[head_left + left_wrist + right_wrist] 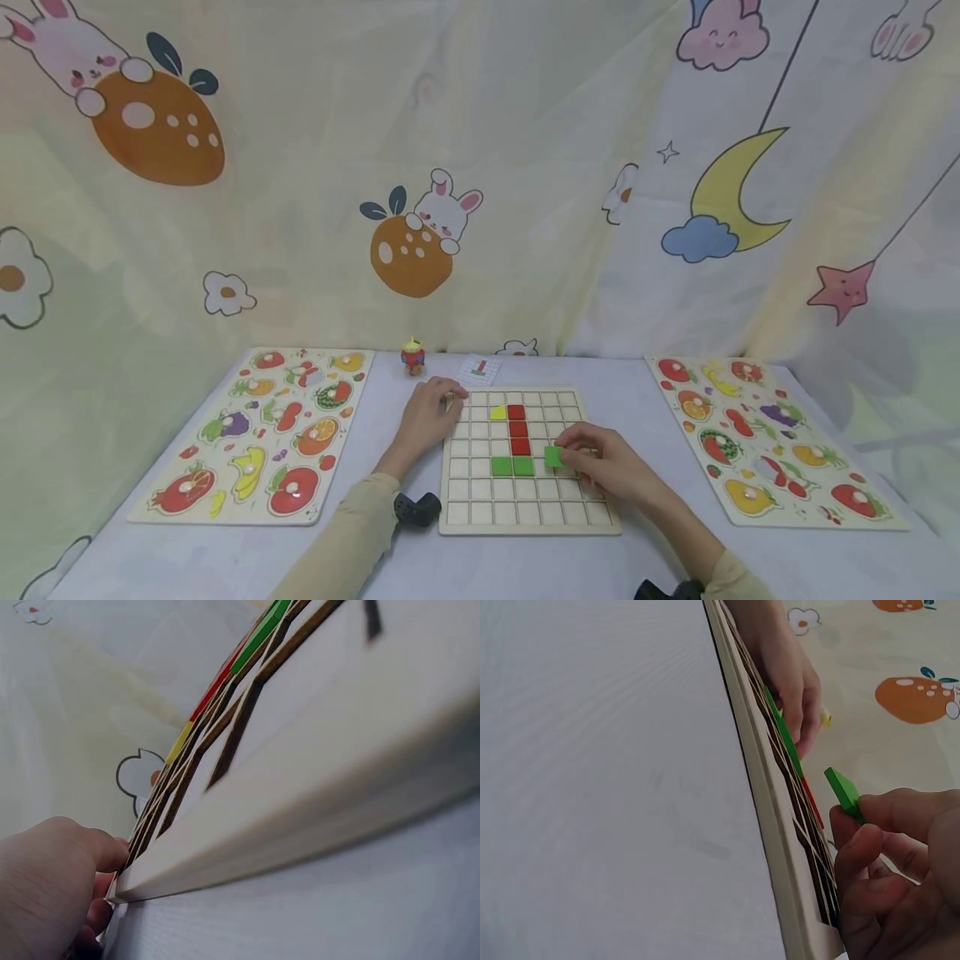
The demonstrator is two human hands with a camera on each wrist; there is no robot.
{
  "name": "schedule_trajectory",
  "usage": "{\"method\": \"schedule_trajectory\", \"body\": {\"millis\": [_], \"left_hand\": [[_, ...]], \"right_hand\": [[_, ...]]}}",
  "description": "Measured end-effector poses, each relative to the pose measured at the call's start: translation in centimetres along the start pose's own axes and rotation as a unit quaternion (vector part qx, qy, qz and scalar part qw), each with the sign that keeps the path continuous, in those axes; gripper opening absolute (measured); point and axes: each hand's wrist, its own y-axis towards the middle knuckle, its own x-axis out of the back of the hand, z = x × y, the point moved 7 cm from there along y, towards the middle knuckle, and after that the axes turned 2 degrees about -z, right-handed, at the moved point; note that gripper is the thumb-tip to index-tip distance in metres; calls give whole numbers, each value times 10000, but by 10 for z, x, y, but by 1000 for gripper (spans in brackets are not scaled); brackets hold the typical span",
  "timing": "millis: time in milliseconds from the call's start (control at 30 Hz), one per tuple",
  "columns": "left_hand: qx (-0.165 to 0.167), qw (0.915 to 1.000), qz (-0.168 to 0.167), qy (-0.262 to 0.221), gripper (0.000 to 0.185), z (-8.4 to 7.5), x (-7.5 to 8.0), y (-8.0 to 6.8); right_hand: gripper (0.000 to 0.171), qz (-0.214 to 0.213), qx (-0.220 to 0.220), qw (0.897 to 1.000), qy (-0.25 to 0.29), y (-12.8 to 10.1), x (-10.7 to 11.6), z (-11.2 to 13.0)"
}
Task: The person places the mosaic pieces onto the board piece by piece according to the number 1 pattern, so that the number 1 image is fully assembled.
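Nearest to us, our right hand [607, 467] pinches a green square tile [553, 456] between thumb and curled fingers, holding it at the wooden grid board [525, 521], just right of the two green tiles [512, 466] already seated in their cells. From the right wrist view the tile [843, 791] is tilted and lifted a little above the board's surface, not yet lying flat in a cell. Above the green pair we see a column of three red tiles [518, 428], with a yellow triangle piece [498, 412] beside its top. Further up, our left hand [429, 414] rests on the board's far left corner, fingers loosely curled over the edge and holding nothing else. Beyond the board lie a small pattern card [480, 367] and a little toy figure [412, 356]. Fruit puzzle boards lie well apart to the left [258, 433] and right [765, 437].
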Motion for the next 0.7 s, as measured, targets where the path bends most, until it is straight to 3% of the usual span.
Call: {"method": "schedule_trajectory", "body": {"millis": [500, 700], "left_hand": [[-70, 10000, -33, 36, 12, 0, 0, 0], [-54, 10000, -39, 72, 12, 1, 0, 0]], "right_hand": [[14, -18, 652, 9946, -810, 4, -14, 12], [12, -113, 679, 9915, -1101, 3, -15, 14]]}}
